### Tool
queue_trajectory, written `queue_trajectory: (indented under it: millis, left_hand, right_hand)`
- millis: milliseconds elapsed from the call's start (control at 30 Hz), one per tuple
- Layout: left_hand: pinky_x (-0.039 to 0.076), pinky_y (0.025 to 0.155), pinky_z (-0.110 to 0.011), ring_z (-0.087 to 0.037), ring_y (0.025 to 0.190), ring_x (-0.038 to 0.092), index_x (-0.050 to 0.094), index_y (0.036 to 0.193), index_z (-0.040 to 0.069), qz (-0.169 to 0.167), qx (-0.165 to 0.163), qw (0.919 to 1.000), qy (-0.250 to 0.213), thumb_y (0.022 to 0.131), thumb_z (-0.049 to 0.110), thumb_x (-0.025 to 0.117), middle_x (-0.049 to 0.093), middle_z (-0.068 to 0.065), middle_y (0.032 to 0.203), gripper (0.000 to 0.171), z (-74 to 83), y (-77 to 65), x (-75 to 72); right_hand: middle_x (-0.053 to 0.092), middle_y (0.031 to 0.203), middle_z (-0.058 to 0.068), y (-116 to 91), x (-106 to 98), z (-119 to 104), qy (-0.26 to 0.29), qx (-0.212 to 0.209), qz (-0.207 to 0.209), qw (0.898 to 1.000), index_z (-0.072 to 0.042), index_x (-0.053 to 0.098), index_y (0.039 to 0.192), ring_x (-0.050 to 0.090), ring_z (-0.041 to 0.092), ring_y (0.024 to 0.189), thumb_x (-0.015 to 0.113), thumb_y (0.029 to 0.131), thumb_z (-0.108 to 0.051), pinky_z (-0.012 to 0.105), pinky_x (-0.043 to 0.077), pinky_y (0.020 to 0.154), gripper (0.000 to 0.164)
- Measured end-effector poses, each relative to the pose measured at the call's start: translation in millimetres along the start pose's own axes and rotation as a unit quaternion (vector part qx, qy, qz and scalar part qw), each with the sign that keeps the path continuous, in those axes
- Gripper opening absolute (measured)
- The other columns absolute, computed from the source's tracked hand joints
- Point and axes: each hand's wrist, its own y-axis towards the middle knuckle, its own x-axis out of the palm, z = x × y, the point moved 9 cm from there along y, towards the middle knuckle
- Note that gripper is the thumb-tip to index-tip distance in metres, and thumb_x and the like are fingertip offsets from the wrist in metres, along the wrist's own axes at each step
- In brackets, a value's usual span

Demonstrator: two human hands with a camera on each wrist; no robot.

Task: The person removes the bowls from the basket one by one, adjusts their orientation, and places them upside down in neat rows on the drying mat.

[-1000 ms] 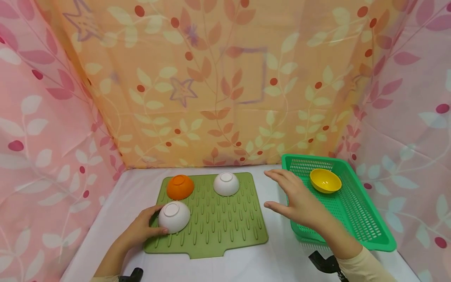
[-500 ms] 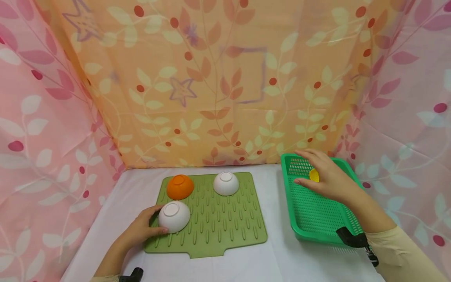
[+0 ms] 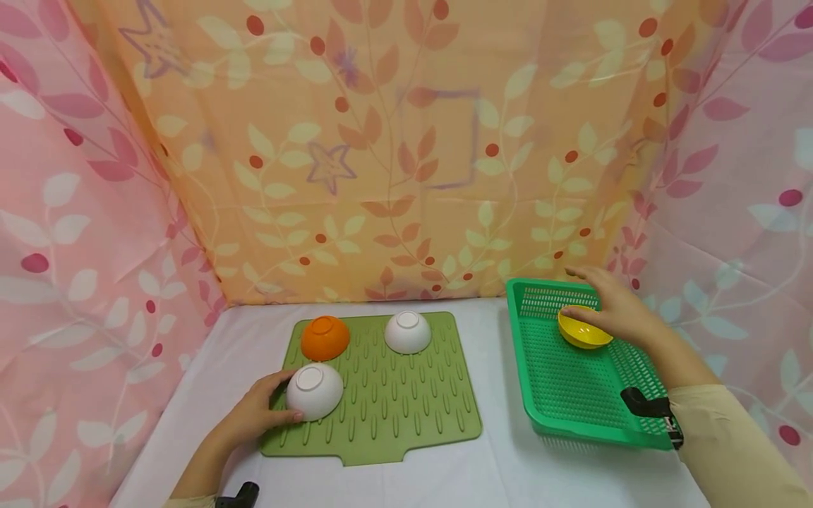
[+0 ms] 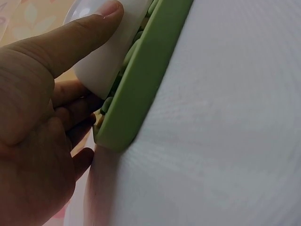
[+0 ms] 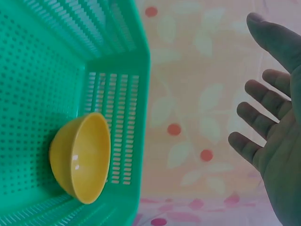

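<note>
In the head view, my left hand [image 3: 254, 408] holds the side of an upside-down white bowl [image 3: 315, 395] at the left of a green drying mat [image 3: 413, 409]. Its thumb [image 4: 101, 21] lies along the bowl's near wall while the other fingers reach behind. Over a green plastic basket [image 3: 528, 381], my right hand [image 3: 612, 310] hovers with thumb and fingers spread. Beneath it a yellow bowl [image 3: 581, 337] sits mouth up in the basket, partly covered by the hand. The right wrist view shows a gap between that hand [image 5: 277, 113] and the yellow bowl [image 5: 89, 160].
An orange bowl [image 3: 325, 339] and a second white bowl [image 3: 408, 333] rest upside down along the mat's far side. White cloth [image 3: 444, 473] covers the table. Patterned curtains [image 3: 394, 155] close in the back and both sides.
My right hand has moved right, from beside the basket to above the yellow bowl. My left hand and the bowls have stayed in place.
</note>
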Motion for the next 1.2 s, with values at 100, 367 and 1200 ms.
queue_trajectory:
  millis: [100, 367, 1200]
  left_hand:
    - [0.025, 0.113, -0.074, -0.05, 0.145, 0.034, 0.049, 0.15, 0.008, 0.002, 0.003, 1.0, 0.0, 0.076, 0.048, 0.089, 0.045, -0.024, 0.154, 0.093, 0.0, -0.2, -0.2]
    - [0.024, 0.114, -0.075, -0.05, 0.145, 0.033, 0.048, 0.15, 0.009, 0.004, -0.004, 1.0, -0.001, 0.076, 0.047, 0.089, 0.043, -0.025, 0.154, 0.093, -2.5, -2.0, -2.5]
    - [0.024, 0.112, -0.076, -0.05, 0.144, 0.034, 0.049, 0.15, 0.012, 0.009, 0.001, 0.9999, -0.005, 0.076, 0.047, 0.089, 0.043, -0.024, 0.154, 0.091, -2.3, -5.8, -2.1]
  right_hand:
    - [0.045, 0.154, 0.021, 5, -1, 13, 0.007, 0.013, -0.012, 1.0, -0.005, 0.044, 0.152, 0.04, 0.047, 0.137, 0.082, 0.089, -0.031, 0.075, 0.032, 0.107, 0.079]
    - [0.038, 0.157, 0.027, 15, 2, 37, 0.027, 0.039, -0.047, 0.998, -0.003, 0.039, 0.155, 0.037, 0.054, 0.136, 0.08, 0.09, -0.032, 0.077, 0.031, 0.104, 0.082]
    - [0.028, 0.155, 0.041, -2, 74, 145, 0.025, 0.143, -0.119, 0.982, 0.014, 0.025, 0.154, 0.026, 0.062, 0.138, 0.081, 0.087, -0.044, 0.077, 0.027, 0.107, 0.105]
